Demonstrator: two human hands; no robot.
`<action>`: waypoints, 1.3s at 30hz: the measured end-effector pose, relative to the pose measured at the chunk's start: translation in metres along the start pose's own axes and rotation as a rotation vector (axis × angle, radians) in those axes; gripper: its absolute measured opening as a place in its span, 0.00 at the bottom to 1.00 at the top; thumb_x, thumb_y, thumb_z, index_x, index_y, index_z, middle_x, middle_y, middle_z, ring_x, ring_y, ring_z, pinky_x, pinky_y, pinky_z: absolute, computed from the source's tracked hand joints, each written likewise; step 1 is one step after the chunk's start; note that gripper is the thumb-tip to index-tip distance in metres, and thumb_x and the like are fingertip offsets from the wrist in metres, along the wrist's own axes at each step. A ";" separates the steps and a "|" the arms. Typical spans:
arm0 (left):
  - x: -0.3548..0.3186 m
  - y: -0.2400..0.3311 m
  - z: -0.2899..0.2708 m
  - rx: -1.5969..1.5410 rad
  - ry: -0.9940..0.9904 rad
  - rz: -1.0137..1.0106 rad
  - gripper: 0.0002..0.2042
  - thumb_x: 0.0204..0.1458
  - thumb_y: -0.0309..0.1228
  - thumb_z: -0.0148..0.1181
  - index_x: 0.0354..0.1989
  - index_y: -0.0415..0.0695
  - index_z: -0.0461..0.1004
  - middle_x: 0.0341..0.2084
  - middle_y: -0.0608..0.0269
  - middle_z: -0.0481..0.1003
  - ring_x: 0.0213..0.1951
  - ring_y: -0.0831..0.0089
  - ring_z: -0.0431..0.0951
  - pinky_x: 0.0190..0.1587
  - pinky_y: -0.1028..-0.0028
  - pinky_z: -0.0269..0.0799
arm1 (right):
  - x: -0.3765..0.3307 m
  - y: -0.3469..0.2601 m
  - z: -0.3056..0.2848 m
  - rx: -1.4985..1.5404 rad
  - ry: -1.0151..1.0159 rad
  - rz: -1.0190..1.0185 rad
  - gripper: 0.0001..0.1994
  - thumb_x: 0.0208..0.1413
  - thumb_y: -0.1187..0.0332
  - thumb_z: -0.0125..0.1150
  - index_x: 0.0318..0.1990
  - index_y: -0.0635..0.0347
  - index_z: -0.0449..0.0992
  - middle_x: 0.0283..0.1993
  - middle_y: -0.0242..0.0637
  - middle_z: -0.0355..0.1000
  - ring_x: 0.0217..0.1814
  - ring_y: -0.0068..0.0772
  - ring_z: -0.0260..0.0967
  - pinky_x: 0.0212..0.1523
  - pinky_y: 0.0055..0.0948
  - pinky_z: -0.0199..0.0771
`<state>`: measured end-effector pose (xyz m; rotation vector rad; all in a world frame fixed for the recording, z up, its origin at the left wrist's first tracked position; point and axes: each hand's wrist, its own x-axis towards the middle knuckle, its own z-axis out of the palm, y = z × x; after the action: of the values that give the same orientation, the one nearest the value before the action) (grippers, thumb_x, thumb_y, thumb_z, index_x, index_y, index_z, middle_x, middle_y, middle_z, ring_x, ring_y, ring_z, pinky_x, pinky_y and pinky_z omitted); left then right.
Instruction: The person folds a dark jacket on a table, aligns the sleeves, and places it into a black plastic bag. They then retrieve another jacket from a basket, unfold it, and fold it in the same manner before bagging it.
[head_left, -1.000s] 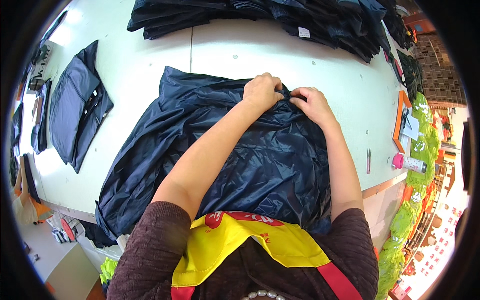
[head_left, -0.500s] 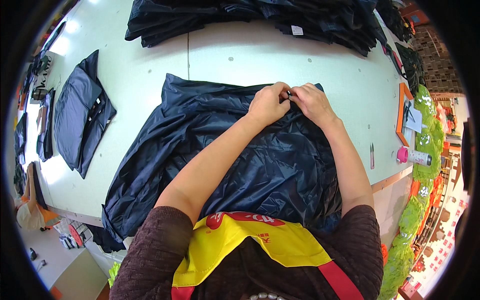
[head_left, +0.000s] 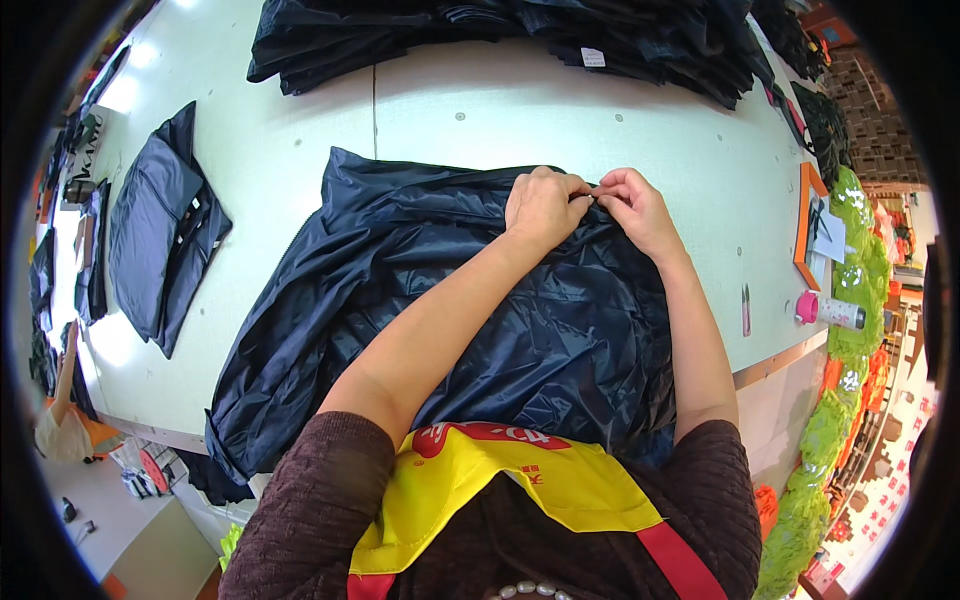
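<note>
A dark navy jacket (head_left: 470, 310) lies spread flat across the middle of the pale worktop (head_left: 600, 110), its lower part hanging over the near edge against the person's body. At the jacket's far edge the left hand (head_left: 545, 205) and right hand (head_left: 632, 205) meet, fingertips touching. Both hands are closed in a pinch on a small fold of the jacket's fabric at that edge; what lies inside the pinch is too small to tell. Both forearms rest along the jacket.

Edges and open room: bare worktop shows between the jacket's far edge and a long pile of dark garments (head_left: 500, 35) stacked along the far side. To the left, a strip of bare surface separates the jacket from a folded dark garment (head_left: 160, 235) lying near the left edge. To the right, bare worktop runs to the right edge, where a small dark slim tool (head_left: 746, 310) and a pink-capped cylinder (head_left: 830, 312) lie near the corner, well apart from the hands. An orange-framed board (head_left: 808, 225) sits at the right edge beyond them.

Surface and room: the worktop is smooth, light and brightly lit, with a seam running away from the jacket. Green trimmings (head_left: 850, 290) hang along its right side. Floor shows at the lower left
</note>
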<state>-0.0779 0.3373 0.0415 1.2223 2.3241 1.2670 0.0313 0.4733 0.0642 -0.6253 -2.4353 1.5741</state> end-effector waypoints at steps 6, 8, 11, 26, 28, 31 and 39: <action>0.003 -0.001 -0.007 -0.192 -0.076 -0.069 0.08 0.44 0.33 0.62 0.31 0.45 0.80 0.25 0.54 0.77 0.30 0.59 0.77 0.36 0.67 0.72 | 0.001 -0.009 0.005 -0.669 0.068 -0.414 0.06 0.45 0.74 0.63 0.31 0.61 0.73 0.30 0.39 0.72 0.35 0.38 0.70 0.36 0.30 0.72; 0.007 0.008 -0.015 -0.169 -0.021 -0.104 0.08 0.44 0.33 0.62 0.31 0.44 0.80 0.24 0.55 0.77 0.29 0.60 0.77 0.35 0.68 0.72 | 0.000 -0.014 0.009 -0.749 0.157 -0.483 0.06 0.43 0.73 0.64 0.29 0.61 0.73 0.30 0.38 0.72 0.34 0.38 0.69 0.34 0.32 0.72; 0.013 0.016 -0.022 -0.054 0.046 -0.138 0.08 0.44 0.34 0.63 0.29 0.43 0.80 0.24 0.57 0.78 0.28 0.61 0.78 0.34 0.68 0.72 | 0.000 -0.020 0.010 -0.826 0.247 -0.534 0.06 0.43 0.73 0.64 0.28 0.61 0.73 0.29 0.36 0.71 0.34 0.38 0.69 0.33 0.32 0.72; -0.029 -0.072 -0.135 0.178 0.309 -0.443 0.08 0.45 0.34 0.61 0.26 0.41 0.78 0.26 0.53 0.76 0.34 0.55 0.76 0.37 0.64 0.71 | 0.023 0.006 -0.038 -0.855 0.286 -0.385 0.06 0.49 0.70 0.60 0.27 0.61 0.71 0.29 0.42 0.71 0.34 0.46 0.69 0.36 0.39 0.70; -0.039 -0.081 -0.148 0.083 0.333 -0.465 0.09 0.45 0.34 0.62 0.27 0.40 0.78 0.28 0.52 0.76 0.34 0.57 0.76 0.38 0.66 0.70 | 0.026 -0.003 -0.028 -0.844 0.266 -0.404 0.05 0.49 0.70 0.59 0.28 0.62 0.71 0.30 0.43 0.72 0.35 0.47 0.69 0.37 0.39 0.70; -0.043 -0.096 -0.167 0.097 0.395 -0.363 0.14 0.48 0.36 0.60 0.38 0.40 0.75 0.40 0.48 0.73 0.44 0.57 0.73 0.46 0.66 0.68 | 0.035 -0.011 -0.013 -0.788 0.344 -0.455 0.05 0.51 0.71 0.58 0.32 0.63 0.72 0.34 0.44 0.73 0.39 0.48 0.70 0.40 0.38 0.70; -0.101 -0.141 -0.225 0.529 0.114 -0.674 0.30 0.45 0.50 0.61 0.53 0.41 0.68 0.48 0.47 0.70 0.51 0.52 0.70 0.50 0.58 0.67 | -0.038 0.088 -0.093 -0.827 0.516 -0.097 0.20 0.52 0.71 0.53 0.54 0.57 0.69 0.62 0.50 0.58 0.66 0.50 0.52 0.65 0.40 0.50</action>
<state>-0.2145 0.0886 0.0492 0.3703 2.8858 0.5204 0.1219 0.5650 0.0275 -0.8653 -2.5422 0.2360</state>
